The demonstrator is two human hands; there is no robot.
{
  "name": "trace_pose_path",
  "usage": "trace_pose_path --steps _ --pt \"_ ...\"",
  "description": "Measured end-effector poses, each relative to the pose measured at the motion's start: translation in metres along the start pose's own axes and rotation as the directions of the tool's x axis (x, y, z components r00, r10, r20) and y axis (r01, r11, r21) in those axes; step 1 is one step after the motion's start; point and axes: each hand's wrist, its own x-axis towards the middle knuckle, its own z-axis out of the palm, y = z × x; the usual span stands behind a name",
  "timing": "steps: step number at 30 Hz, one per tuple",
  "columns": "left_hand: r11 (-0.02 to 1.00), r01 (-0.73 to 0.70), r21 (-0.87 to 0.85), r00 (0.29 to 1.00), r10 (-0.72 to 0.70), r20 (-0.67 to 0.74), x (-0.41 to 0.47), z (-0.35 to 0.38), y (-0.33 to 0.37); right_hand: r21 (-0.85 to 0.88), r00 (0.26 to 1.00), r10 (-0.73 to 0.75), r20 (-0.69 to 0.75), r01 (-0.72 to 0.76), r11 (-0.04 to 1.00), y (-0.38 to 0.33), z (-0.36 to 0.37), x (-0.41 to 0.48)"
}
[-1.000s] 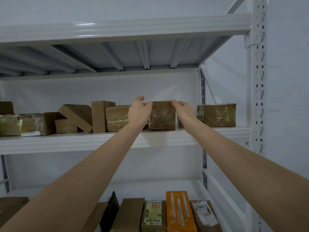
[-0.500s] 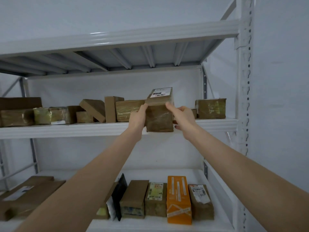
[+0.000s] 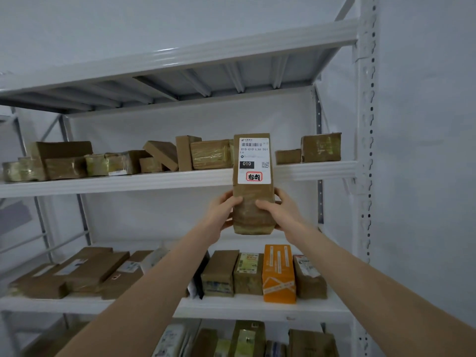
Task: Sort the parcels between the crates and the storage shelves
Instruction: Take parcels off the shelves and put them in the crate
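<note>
Gripping the lower half of a brown taped parcel (image 3: 253,195), the left hand (image 3: 221,215) and right hand (image 3: 284,212) hold it upright in the air, just in front of the storage shelf (image 3: 128,181), its white label facing the camera. The fingers (image 3: 233,200) curl round its sides, thumbs pressed on the front. An orange box (image 3: 279,274) stands on the shelf below.

Parcel (image 3: 253,181) before shelf (image 3: 154,180), boxes (image 3: 211,153) on it behind, apparently packets (image 3: 170,341) bottommost
</note>
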Motion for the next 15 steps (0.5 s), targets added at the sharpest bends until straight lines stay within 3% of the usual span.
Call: trace_pose_path --steps 9,15 --pt "1.000 0.021 -0.005 0.998 -0.021 0.058 -0.002 -0.029 -0.023 -0.116 0.998 -0.044 0.048 0.049 0.992 0.020 0.018 -0.013" --pt "0.999 0.046 -0.001 0.992 -0.045 0.117 -0.003 -0.054 -0.046 -0.081 1.000 0.021 0.009 -0.020 0.996 0.038 0.037 -0.024"
